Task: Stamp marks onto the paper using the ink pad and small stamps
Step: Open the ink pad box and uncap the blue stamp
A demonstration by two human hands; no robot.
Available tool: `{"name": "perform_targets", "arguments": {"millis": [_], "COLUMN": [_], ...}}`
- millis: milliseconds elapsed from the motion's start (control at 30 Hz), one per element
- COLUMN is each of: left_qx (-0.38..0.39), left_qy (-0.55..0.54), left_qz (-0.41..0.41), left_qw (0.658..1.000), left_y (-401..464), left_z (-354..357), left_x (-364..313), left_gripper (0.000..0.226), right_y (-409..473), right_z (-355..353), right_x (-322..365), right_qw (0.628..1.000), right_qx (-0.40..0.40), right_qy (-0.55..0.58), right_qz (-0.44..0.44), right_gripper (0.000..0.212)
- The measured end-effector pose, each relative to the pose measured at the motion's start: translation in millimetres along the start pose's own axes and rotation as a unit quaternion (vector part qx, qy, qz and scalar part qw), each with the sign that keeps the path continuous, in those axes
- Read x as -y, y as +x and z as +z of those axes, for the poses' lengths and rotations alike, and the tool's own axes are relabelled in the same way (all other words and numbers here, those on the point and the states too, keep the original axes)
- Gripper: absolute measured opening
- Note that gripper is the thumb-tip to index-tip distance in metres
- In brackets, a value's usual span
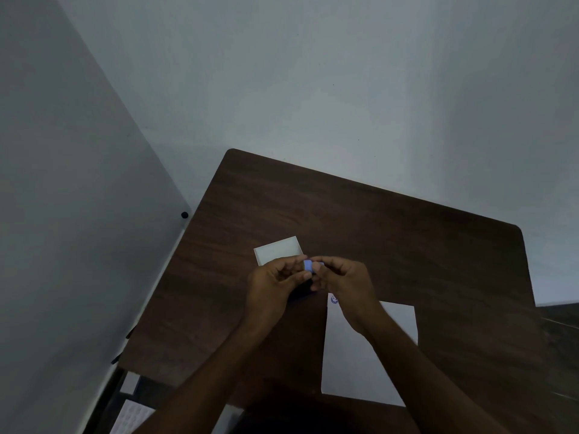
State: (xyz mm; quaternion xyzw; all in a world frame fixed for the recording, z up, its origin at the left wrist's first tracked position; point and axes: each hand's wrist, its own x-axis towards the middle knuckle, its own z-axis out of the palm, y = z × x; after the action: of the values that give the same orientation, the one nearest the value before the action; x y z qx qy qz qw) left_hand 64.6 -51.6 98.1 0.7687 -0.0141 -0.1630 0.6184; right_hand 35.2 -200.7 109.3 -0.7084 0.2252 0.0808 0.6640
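- Both hands met above a brown table (391, 233), and a small blue stamp (309, 265) sat right between their fingertips.
- The left hand (275, 285) had its fingers curled in, and the thumb and first finger pinched the left side of the stamp.
- The right hand (343, 283) also had curled fingers, and its fingertips pinched the right side of the stamp.
- The stamp was up in the air, off the table, with its round blue end turned toward the camera.
- A white box (277, 249) lay on the table just past the left fingers, and those fingers hid its near edge.
- A white paper (354, 361) lay flat on the table below the right fingers, under the right wrist and arm.
- One small blue mark (334, 299) showed on the far left corner of the paper, just under the right fingers.
- Something dark sat on the table right under the fingertips of both hands, but it was too dim to tell what it was.
- A white sheet with little bumps (133, 416) lay down low, off the table's near left corner, well away from the fingers.
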Motion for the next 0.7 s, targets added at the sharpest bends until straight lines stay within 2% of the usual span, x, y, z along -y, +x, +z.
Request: {"name": "perform_targets", "arguments": {"millis": [167,400,700], "left_qx": [-0.006,-0.022,-0.04], "left_qy": [-0.008,-0.018,-0.018], "left_qz": [-0.003,0.007,0.011], "left_qw": [1.0,1.0,0.999], "left_y": [-1,-2,-6], "left_z": [1,0,-2], "left_x": [-1,-1,1], "left_gripper": [0.031,0.029,0.03], "right_y": [1,-1,-5], "right_z": [1,5,8], "right_x": [0,5,10], "right_qw": [1.0,1.0,1.0], "right_qx": [-0.006,-0.01,-0.015], "right_qy": [0.0,0.009,0.014], "right_qz": [0.007,-0.001,0.007], "right_gripper": [0.021,0.014,0.017]}}
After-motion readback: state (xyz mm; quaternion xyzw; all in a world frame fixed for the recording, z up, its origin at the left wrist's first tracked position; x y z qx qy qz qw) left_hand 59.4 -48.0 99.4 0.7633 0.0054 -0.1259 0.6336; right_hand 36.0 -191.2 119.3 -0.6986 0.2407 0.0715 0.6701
